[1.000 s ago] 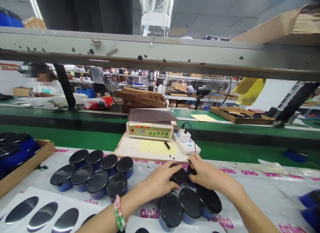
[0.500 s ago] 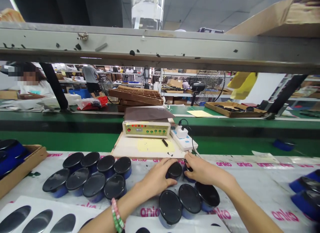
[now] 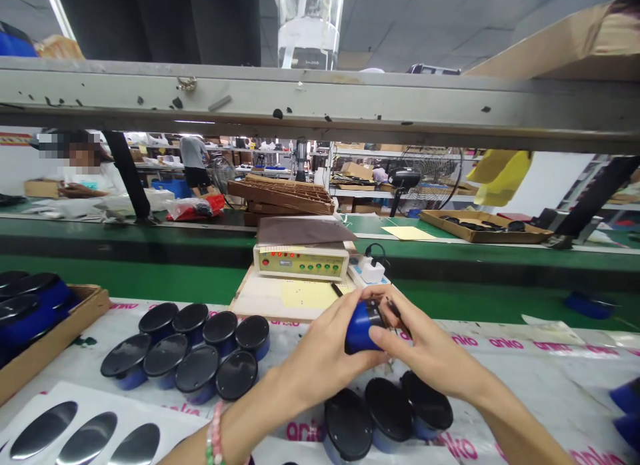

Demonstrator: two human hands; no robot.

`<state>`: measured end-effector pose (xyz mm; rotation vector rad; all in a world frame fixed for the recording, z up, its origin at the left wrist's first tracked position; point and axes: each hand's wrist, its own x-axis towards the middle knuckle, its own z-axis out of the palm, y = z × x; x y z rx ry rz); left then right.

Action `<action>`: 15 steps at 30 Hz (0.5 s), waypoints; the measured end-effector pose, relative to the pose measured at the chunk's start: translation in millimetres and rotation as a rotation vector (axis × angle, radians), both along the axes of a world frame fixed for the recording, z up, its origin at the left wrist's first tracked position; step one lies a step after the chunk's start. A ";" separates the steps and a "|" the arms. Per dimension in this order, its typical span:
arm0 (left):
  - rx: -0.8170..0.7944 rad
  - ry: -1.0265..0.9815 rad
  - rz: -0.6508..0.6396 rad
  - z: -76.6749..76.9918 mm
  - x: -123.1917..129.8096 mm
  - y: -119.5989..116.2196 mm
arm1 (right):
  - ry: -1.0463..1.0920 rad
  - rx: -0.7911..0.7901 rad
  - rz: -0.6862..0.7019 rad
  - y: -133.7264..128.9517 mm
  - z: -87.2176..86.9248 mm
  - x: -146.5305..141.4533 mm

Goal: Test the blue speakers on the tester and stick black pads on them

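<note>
Above the white sheet, both hands hold a blue round case with a black end (image 3: 361,328), tilted on its side. My left hand (image 3: 323,338) wraps it from the left. My right hand (image 3: 425,335) closes on its right side, the thumb pressed to the blue wall. A thin black piece (image 3: 399,316) shows between the right fingers; its kind is unclear. Nearest below stand three similar black-topped blue cases (image 3: 389,410). Left of my left hand, two rows of such cases (image 3: 197,370) stand with their glossy black tops up.
At the left is a cardboard box (image 3: 87,312) of blue cases. Glossy dark ovals lie on a white sheet (image 3: 165,406). Behind the hands stand a control box (image 3: 303,262) with lit indicators and a power strip (image 3: 371,272). A metal shelf beam (image 3: 320,95) crosses overhead. A person (image 3: 87,168) sits far left.
Both hands have come together and lifted a blue case off the sheet, tipping it sideways. The spot between the two groups where they gripped cases has changed. The view has shifted slightly left.
</note>
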<state>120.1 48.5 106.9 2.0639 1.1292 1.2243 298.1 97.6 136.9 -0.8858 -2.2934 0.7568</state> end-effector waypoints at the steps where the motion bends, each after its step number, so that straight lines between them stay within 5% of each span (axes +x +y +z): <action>1: 0.031 -0.003 0.029 5.3 -0.4 -2.0 | 0.085 -0.055 0.001 -1.8 -1.6 -2.5; 5: 0.119 0.091 0.090 9.1 -3.5 -3.8 | 0.270 -0.224 -0.043 -3.4 -8.0 -14.3; 10: 0.198 0.205 0.083 10.7 -4.5 -6.6 | 0.400 -0.138 -0.157 -4.5 -9.1 -22.7; 15: 0.258 0.322 0.069 36.5 -20.5 -17.6 | 0.335 -0.054 -0.159 1.6 -1.9 -28.7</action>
